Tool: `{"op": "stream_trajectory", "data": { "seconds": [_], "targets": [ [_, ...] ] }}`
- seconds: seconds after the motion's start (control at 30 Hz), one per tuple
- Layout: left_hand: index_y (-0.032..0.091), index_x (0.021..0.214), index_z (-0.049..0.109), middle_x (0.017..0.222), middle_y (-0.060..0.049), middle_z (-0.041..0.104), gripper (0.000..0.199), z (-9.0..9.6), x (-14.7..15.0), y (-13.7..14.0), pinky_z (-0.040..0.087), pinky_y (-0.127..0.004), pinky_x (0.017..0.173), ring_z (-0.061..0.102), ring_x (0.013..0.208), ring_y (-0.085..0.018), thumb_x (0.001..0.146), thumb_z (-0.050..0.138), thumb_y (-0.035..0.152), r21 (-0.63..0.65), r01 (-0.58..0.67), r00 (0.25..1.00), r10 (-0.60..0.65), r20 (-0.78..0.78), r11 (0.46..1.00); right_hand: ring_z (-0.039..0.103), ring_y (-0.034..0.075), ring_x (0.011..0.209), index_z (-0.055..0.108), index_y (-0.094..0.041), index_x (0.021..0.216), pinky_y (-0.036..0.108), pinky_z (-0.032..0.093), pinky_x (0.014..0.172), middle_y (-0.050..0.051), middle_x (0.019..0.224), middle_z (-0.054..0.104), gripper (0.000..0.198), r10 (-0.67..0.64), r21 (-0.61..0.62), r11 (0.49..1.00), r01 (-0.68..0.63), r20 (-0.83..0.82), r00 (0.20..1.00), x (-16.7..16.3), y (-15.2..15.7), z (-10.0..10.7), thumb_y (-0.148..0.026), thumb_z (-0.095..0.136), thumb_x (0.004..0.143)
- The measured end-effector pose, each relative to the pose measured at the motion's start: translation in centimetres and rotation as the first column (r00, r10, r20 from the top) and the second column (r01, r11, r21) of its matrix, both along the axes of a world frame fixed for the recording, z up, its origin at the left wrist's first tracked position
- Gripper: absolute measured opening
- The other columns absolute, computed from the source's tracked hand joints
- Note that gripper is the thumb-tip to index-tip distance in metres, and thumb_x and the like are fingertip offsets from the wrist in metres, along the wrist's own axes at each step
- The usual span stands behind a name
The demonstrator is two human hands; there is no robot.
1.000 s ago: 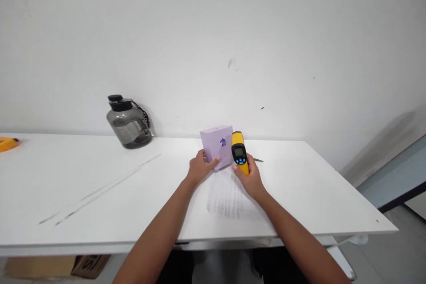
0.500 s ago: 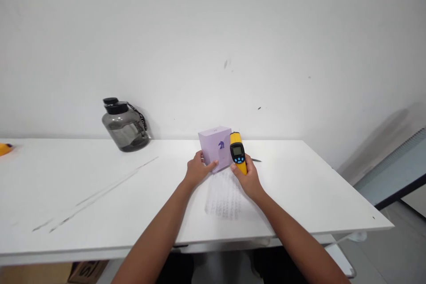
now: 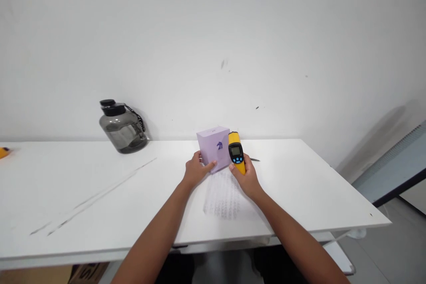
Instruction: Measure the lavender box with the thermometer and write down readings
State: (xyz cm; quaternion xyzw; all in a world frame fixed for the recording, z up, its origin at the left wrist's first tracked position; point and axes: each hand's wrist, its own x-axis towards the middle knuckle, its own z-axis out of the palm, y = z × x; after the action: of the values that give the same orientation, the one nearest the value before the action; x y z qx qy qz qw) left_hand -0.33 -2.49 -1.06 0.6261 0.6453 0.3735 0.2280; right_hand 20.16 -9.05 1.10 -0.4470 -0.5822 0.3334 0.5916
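Left hand (image 3: 195,170) pinches purple box (image 3: 213,147), right hand (image 3: 247,179) grips yellow meter (image 3: 236,151) at box's 3 o'clock; best hold both steady.

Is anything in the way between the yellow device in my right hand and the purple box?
Nothing visible: the yellow device in the right hand appears beside the purple box, though contact is unclear. The left hand grips the box's opposite side.

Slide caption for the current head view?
Left hand holds a purple box; right hand, a yellow handheld meter beside it.
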Motion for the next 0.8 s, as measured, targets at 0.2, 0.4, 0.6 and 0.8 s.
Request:
{"op": "stream_trajectory", "data": {
  "seconds": [0.2,0.4,0.6,0.8],
  "targets": [
    [0.019,0.131,0.05,0.124,-0.013,0.07,0.075,0.1,0.1,-0.1,0.052,-0.039,0.095,0.067,0.11,-0.026,0.072,0.075,0.058,-0.007,0.003,1.0,-0.003,0.016,1.0,0.062,0.021,0.084,0.056,-0.02,0.118,0.036,0.054,0.077,0.005,0.099,0.068,0.049,0.023,-0.021,1.0,-0.023,-0.016,1.0,0.0,-0.1,0.3,-0.044,0.071,0.078],
    [0.019,0.13,0.047,0.128,-0.014,0.068,0.08,0.7,0.3,-0.1,0.043,-0.044,0.108,0.065,0.119,-0.028,0.068,0.076,0.06,-0.004,-0.113,0.993,0.113,-0.037,0.994,0.063,0.019,0.082,0.048,-0.021,0.136,0.034,0.054,0.075,0.005,0.102,0.066,0.067,-0.008,-0.062,0.998,0.008,0.007,1.0,0.1,0.1,0.0,-0.046,0.072,0.079],
    [0.02,0.129,0.047,0.137,-0.016,0.062,0.081,1.4,-0.3,0.3,0.038,-0.052,0.112,0.059,0.128,-0.034,0.068,0.072,0.067,-0.03,-0.331,0.943,0.329,-0.038,0.943,0.066,0.022,0.086,0.057,-0.025,0.132,0.038,0.053,0.078,0.003,0.099,0.069,0.062,-0.069,-0.105,0.99,0.094,0.222,0.973,0.6,1.1,-0.8,-0.052,0.073,0.079],
    [0.021,0.134,0.043,0.143,-0.017,0.057,0.089,0.9,-0.9,0.9,0.041,-0.053,0.11,0.055,0.132,-0.036,0.064,0.075,0.065,-0.014,-0.404,0.914,0.405,0.01,0.914,0.065,0.027,0.104,0.07,-0.027,0.122,0.041,0.049,0.091,0.008,0.113,0.073,0.043,-0.123,0.074,0.992,0.099,0.631,0.766,1.4,2.2,-1.5,-0.045,0.074,0.084]
  ]
}}
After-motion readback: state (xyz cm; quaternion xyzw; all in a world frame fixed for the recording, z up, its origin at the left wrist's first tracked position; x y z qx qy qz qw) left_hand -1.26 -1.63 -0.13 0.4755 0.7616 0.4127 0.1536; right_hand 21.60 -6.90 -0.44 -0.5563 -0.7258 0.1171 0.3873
